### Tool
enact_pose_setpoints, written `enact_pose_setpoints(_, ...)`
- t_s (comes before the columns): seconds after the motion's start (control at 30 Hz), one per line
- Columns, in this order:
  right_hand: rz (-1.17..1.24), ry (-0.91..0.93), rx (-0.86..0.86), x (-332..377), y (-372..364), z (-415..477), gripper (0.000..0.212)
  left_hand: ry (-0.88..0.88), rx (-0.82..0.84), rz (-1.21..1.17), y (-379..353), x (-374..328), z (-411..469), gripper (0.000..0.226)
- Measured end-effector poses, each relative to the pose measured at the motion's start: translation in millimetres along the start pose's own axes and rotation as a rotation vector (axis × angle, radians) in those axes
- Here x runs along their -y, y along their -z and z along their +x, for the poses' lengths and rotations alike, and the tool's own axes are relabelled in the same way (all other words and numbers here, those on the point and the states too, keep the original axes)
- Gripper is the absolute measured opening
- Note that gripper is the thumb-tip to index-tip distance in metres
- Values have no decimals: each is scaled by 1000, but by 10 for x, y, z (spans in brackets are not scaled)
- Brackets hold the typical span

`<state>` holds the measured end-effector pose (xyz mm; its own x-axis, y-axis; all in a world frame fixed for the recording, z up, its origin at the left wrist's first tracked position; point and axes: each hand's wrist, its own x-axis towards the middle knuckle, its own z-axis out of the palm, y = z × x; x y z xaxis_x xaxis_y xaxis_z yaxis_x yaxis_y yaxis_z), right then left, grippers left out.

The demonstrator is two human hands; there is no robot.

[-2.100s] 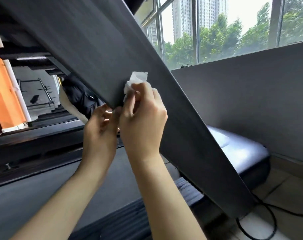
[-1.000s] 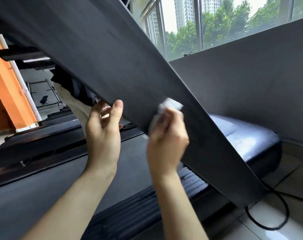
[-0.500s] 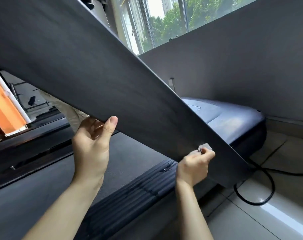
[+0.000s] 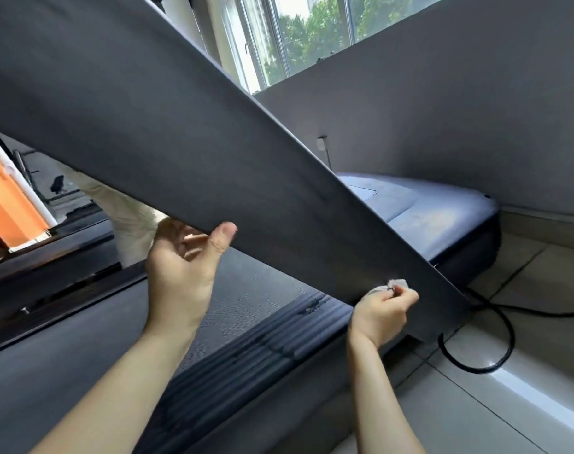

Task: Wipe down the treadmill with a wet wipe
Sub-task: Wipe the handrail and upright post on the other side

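- Two hands contact the treadmill upright (image 4: 213, 152).
- Left hand (image 4: 180, 273) grips its lower edge, thumb on the face.
- Right hand (image 4: 382, 314) pinches the wet wipe (image 4: 397, 283) against the upright near its base.

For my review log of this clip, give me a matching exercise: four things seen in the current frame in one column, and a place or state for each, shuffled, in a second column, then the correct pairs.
Things
1. wet wipe
2. left hand
3. black cable
4. right hand

Places or states
A. looped on the tiled floor
B. grips the lower edge of the slanted grey upright, thumb on its face
C. bunched against the upright near its base
D. pinches the wipe low on the upright

Pairs: 1-C, 2-B, 3-A, 4-D
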<state>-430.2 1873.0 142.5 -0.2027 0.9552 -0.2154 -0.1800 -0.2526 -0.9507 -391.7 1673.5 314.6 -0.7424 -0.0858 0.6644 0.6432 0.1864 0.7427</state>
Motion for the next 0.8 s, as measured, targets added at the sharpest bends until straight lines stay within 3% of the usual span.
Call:
enact_pose_setpoints(0.07,27,98,29,217,-58,-108,20,6,7,236,4,-7,-104,34)
enact_pose_setpoints(0.13,149,410,157,696,-173,-421,18,-75,12,578,33,-16,-234,50)
enact_pose_setpoints(0.2,239,770,280,1150,-252,-764,16,-365,25,795,29,-82,-324,45)
enact_pose_setpoints(0.27,274,974,276,1280,-312,-836,15,-724,111,863,-7,-152,-330,22)
enact_pose_setpoints(0.33,258,912,200,1065,-324,-593,15,-959,171,941,-105,-215,-234,14)
enact_pose_setpoints(0.4,179,641,92,682,-287,-198,20,-1050,237,1077,-224,-203,-94,38)
enact_pose_setpoints(0.5,49,155,-11,218,-151,373,27,-1016,366,1387,-356,-98,10,89)
enact_pose_setpoints(0.57,-2,13,-9,194,-88,473,21,-967,403,1495,-386,-71,17,102)
enact_pose_setpoints(0.63,3,138,20,421,-169,295,19,-951,381,1520,-418,-69,-14,102)
enact_pose_setpoints(0.73,166,679,173,1009,-327,-316,15,-936,340,1518,-482,-55,-44,102)
enact_pose_setpoints(0.8,226,907,208,1145,-348,-455,17,-952,355,1527,-544,-31,-67,101)
